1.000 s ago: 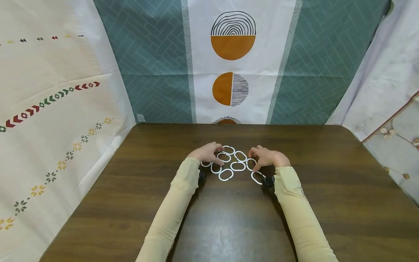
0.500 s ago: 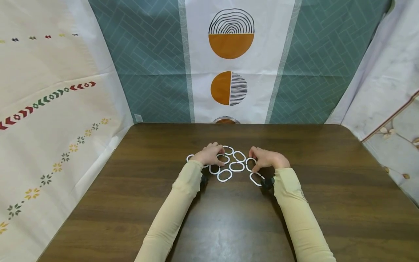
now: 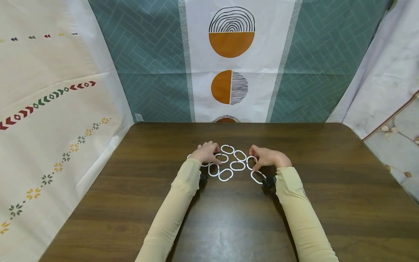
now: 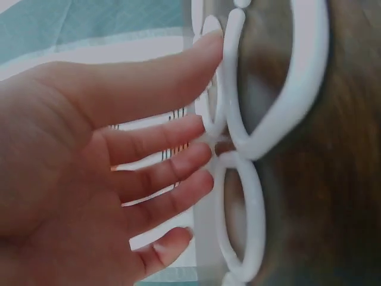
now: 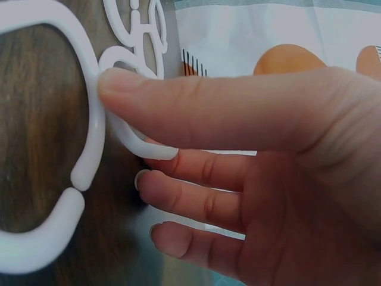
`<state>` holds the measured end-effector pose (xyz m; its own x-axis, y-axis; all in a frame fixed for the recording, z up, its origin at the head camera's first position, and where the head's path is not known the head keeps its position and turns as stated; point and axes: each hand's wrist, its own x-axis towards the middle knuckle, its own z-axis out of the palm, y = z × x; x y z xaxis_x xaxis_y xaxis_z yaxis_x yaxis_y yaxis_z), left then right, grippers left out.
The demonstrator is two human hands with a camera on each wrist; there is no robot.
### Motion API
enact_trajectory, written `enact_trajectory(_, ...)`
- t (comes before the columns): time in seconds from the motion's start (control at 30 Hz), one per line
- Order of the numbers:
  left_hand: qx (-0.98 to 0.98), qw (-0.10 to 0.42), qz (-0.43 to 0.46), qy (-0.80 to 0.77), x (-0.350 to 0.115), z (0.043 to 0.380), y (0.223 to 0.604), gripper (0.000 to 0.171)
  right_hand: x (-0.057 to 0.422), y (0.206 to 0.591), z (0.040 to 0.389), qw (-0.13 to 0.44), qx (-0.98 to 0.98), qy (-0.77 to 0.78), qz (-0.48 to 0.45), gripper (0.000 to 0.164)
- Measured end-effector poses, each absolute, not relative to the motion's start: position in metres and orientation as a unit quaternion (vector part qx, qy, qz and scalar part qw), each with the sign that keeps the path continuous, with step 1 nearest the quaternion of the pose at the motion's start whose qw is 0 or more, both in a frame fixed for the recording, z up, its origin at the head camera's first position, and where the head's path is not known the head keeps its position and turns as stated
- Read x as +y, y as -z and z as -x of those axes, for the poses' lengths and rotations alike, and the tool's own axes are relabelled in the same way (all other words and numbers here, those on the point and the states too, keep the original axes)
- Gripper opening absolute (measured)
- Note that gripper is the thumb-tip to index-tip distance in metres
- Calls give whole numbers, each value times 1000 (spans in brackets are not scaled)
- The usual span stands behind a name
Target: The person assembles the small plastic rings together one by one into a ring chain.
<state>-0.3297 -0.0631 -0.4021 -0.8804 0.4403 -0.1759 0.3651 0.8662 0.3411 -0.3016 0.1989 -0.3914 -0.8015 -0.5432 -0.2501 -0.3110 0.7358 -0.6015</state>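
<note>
Nearest: two pale yellow sleeves (image 3: 168,213) reach forward over a brown wood-grain counter (image 3: 216,222), each with a black device (image 3: 269,182) at the wrist, presumably the wrist camera's mount.

Rings: white oval rings, the items under handling, lie flat in a loose cluster beyond the middle of the counter. The nearer right ring (image 3: 252,177) lies just beside the right wrist device. Small splits show in some bands; whether any are linked cannot be determined.

Right hand (image 3: 267,157): thumb and fingers arch down around one ring (image 3: 247,163), spread rather than clenched; the thumb touches it. The stance appears suited to steadying or sliding it flat, not lifting.

Left hand (image 3: 207,152): fingers extended and apart, with the thumb against another ring (image 4: 219,98), seemingly for the same reason. The hand partly covers rings at that end.

Placement: the single layer probably keeps each ring within reach and visible.

Containers: none observed; the rings rest directly on the counter.

Farthest: a teal-and-white hanging cloth (image 3: 201,43) with orange half-circles stands behind the counter.
</note>
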Motion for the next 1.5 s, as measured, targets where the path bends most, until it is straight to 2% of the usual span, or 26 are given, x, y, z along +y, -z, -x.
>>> enact_trajectory(0.33,956,130,-190,-183,-70,329,402,37,198,396,303,201,906,286,238,47)
enact_trajectory(0.6,943,137,-191,-234,-71,330,404,27,202,398,303,174,911,288,238,46)
enact_trajectory(0.9,919,161,-175,-314,-68,330,394,5,205,378,307,141,906,332,221,27)
enact_trajectory(1.17,913,147,-188,-331,-56,333,377,8,217,361,307,86,915,327,219,22)
enact_trajectory(1.33,913,130,-181,-340,-55,334,365,8,211,351,307,21,919,328,216,19)
enact_trajectory(1.5,912,89,-198,-349,-53,331,354,10,192,338,298,-43,914,345,209,19)
